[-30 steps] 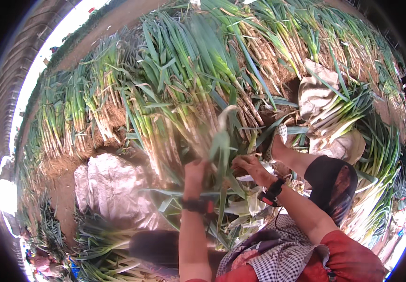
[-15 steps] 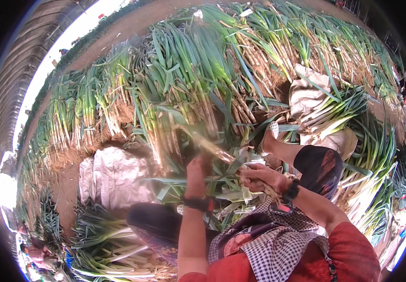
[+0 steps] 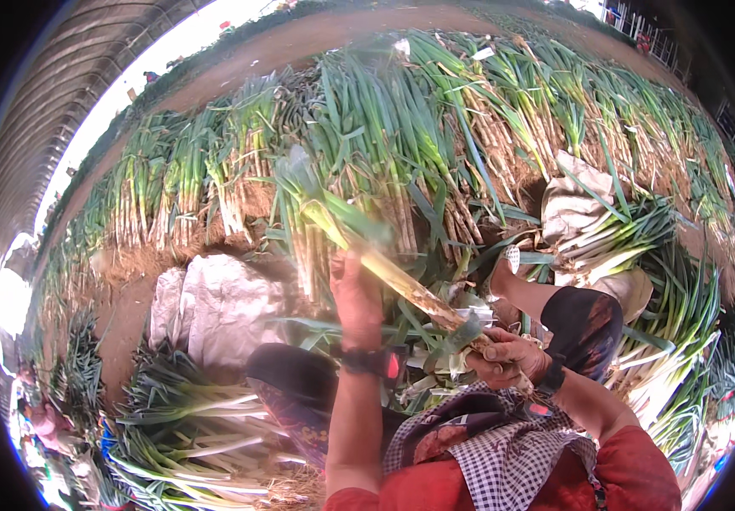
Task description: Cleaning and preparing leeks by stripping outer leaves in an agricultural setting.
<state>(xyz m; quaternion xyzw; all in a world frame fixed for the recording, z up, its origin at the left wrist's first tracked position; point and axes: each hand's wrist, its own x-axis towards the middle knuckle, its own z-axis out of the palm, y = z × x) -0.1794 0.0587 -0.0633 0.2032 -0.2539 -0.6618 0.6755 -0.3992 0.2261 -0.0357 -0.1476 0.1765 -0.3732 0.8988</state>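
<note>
A long green onion [image 3: 414, 294] lies slantwise before me, its green leaves toward the upper left and its root end toward my body. My right hand [image 3: 508, 362] is closed around the root end. At the upper part of the stalk, where it turns green, my left hand [image 3: 355, 285] is closed against it, its fingers partly hidden. A green leaf [image 3: 363, 220] beside that hand is blurred. Below the stalk, stripped leaves and pale peelings [image 3: 423, 392] lie between my legs.
Rows of unpeeled green onions [image 3: 350, 128] stand ahead. Peeled onions lie in one pile [image 3: 205, 434] at lower left and another pile [image 3: 665, 341] at right. Pale sacks [image 3: 235, 311] rest at left, with another sack [image 3: 576, 200] at right. My bent legs flank the peelings.
My left hand has moved slightly up, and the onion shows more sharply with its leafy end higher in view. My right hand keeps its hold, a little lower and farther right.
</note>
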